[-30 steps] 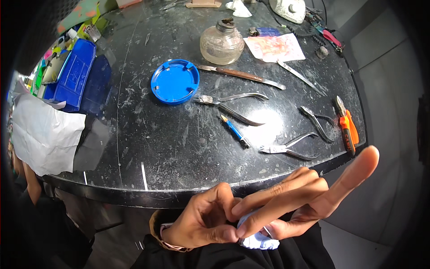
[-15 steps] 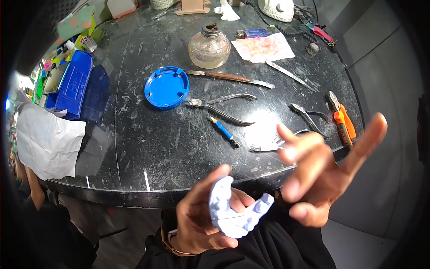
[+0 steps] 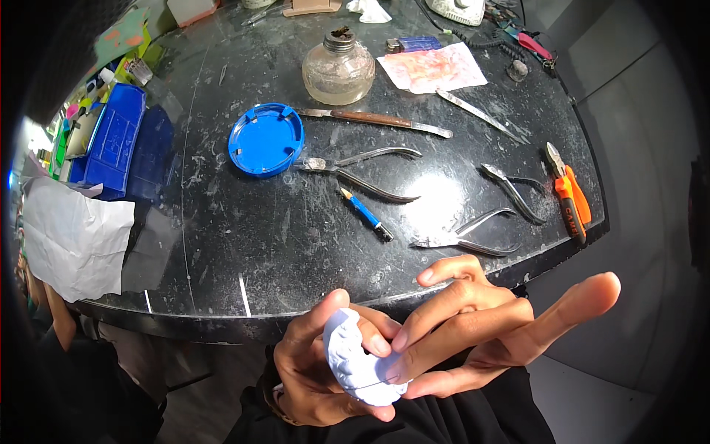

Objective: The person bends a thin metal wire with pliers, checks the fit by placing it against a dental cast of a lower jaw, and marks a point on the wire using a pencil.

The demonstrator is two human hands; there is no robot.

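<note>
My left hand (image 3: 307, 377) is closed around a pale bluish-white dental cast (image 3: 349, 361), held over my lap just below the table edge. The cast is arch-shaped, with tooth forms along its ridge and a thin dark line across its lower part. On the cast's right side, fingertips of my right hand (image 3: 473, 325) press down while the thumb lies against its lower edge. These fingers hide that side of the cast. The little finger of the right hand sticks out to the right.
On the black table (image 3: 281, 251) lie metal pliers (image 3: 444, 238), orange-handled cutters (image 3: 569, 196), a blue pencil (image 3: 366, 214), a blue round lid (image 3: 266, 140) and a wood-handled knife (image 3: 377, 120). Behind stand a glass spirit lamp (image 3: 336, 74) and a stained paper (image 3: 433, 68). At left is a blue box (image 3: 115, 140).
My right hand has come down and left, its fingers now on the cast. The left hand has shifted slightly left and turned the cast. The view has shifted a little.
</note>
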